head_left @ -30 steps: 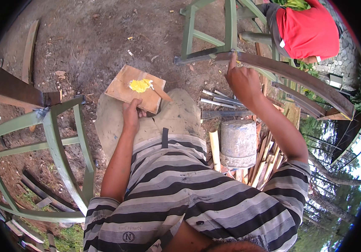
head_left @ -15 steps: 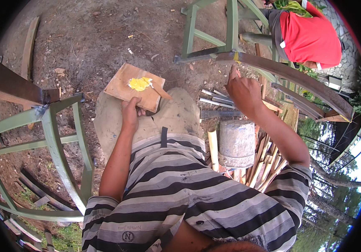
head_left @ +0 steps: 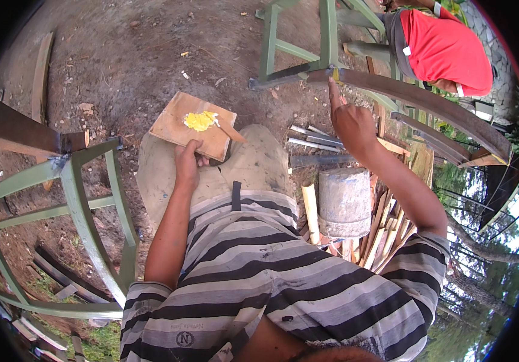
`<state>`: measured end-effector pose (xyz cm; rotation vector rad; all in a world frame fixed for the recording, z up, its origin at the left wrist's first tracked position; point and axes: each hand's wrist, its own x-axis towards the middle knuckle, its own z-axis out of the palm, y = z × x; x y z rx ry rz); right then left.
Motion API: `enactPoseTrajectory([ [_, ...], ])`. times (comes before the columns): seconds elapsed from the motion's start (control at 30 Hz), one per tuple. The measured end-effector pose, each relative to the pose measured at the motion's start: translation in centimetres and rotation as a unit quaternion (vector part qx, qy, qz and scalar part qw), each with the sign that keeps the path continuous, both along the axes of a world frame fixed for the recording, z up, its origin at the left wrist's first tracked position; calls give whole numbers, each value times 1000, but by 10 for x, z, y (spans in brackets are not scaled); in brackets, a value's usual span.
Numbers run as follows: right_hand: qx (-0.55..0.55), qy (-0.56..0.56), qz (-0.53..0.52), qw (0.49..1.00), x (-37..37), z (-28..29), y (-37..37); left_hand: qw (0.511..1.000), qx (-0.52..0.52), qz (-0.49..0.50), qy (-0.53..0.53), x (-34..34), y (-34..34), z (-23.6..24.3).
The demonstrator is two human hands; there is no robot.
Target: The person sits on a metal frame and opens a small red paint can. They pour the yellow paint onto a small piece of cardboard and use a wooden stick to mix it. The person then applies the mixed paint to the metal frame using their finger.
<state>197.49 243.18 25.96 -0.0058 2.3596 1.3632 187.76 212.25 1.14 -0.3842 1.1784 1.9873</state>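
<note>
My left hand grips the near edge of a square wooden board, thumb on top, above my lap. A mound of yellow paste sits on the board, and a flat brown spatula lies with one end in it. My right hand reaches forward with the index finger stretched out and the other fingers curled, nothing visible in it. Its fingertip is at a yellow patch near the end of a curved brown beam, where the beam meets a green metal frame.
At left stands another green frame joined to a brown beam. Beside my right leg are a paint-spattered grey bucket, bamboo pieces and metal tubes. A person in a red shirt bends over at far right.
My right index finger has straightened and moved slightly forward and left to the beam's yellow patch. My left hand and the board have hardly moved.
</note>
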Motion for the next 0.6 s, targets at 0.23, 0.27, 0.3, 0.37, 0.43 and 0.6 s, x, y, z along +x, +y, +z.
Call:
enactPoseTrajectory([
  [0.23,2,10,16,1000,-1,5,-5,1000,-6,9,9,0,2,3],
  [0.27,1,8,13,1000,2,1,0,1000,-7,9,10,-1,3,3],
  [0.3,1,7,10,1000,5,-1,2,1000,-6,12,6,0,4,4],
  [0.37,-17,1,12,1000,2,3,-7,1000,-6,21,-2,0,5,5],
  [0.43,-17,9,18,1000,-2,6,-8,1000,-12,17,0,0,5,4],
  [0.6,-21,-51,-7,998,-1,6,-3,1000,-3,-29,2,-2,0,-8],
])
